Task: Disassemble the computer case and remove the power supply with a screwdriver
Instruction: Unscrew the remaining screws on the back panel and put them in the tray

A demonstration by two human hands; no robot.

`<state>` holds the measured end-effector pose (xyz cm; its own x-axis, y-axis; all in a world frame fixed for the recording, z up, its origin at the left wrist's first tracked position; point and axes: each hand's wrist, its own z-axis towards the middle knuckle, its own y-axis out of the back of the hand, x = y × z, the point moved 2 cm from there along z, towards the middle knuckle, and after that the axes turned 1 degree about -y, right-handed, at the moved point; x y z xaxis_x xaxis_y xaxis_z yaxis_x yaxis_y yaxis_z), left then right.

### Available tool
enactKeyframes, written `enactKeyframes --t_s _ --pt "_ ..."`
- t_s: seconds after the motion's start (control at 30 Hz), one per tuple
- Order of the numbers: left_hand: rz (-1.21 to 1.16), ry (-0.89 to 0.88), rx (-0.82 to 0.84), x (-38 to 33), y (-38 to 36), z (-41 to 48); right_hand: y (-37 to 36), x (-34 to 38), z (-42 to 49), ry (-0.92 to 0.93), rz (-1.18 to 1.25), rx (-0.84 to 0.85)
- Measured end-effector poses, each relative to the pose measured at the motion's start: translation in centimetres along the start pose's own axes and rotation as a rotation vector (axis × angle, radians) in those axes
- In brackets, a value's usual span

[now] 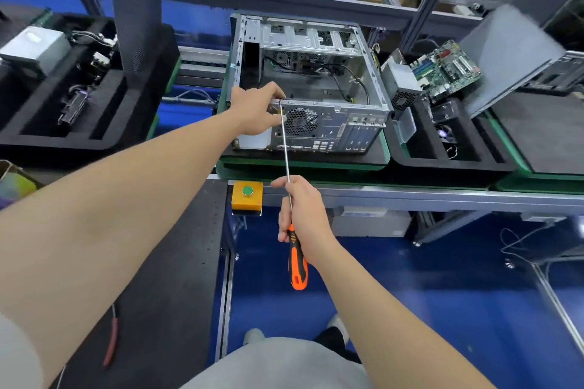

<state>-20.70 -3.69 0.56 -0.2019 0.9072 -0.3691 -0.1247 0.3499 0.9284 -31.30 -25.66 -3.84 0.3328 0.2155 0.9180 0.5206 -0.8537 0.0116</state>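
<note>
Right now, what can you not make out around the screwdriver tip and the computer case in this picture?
1. Head view: what the screwdriver tip meets is too small to see, close beside the left hand fingers.
2. Head view: the left hand covers the computer case rear left corner, hiding what sits there.
3. Head view: the parts in the left foam tray are blurred by motion.

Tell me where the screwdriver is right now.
Head view, centre: the right hand grips the screwdriver, its tip at the top-left rear corner of the computer case, beside the left hand.
</note>
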Motion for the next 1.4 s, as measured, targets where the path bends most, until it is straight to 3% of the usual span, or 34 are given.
enactKeyframes --t_s 0.63,1.07,1.27,1.4 --pt "0.03 0.05 -0.036 -0.3 -0.5 -0.1 1.0 0.1 -1.4 -0.037 -0.005 0.015" --pt "0.0 0.065 -0.06 -0.1 -0.7 0.0 1.3 0.7 -2.0 0.044 -0.154 -0.041" --pt "-0.009 0.071 -0.075 -0.2 -0.7 0.0 1.3 1.1 -2.0 0.003 0.041 0.056" --pt "-0.012 0.074 -0.077 -0.2 -0.7 0.1 1.1 1.1 -1.7 -0.025 0.317 0.17"
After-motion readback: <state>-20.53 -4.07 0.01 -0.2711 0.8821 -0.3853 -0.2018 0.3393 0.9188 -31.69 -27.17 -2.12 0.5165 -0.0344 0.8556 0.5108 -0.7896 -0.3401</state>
